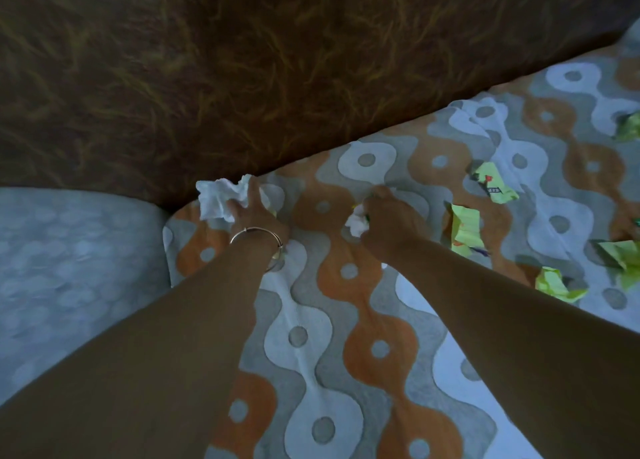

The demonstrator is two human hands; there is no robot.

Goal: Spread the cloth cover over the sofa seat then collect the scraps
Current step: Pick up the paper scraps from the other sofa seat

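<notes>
Clutching white tissue [220,200], left grip [258,216] (right grip [391,224] pinches 1 scrap [356,225]).

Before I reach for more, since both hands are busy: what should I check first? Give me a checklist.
1. Cloth cover spread out under the hands: ok.
2. Left hand grip on the white tissue: ok.
3. Right hand grip on the small white scrap: ok.
4. Green scraps collected: not ok, several lie on the cover to the right.
5. Room in either hand for more: cannot tell.
</notes>
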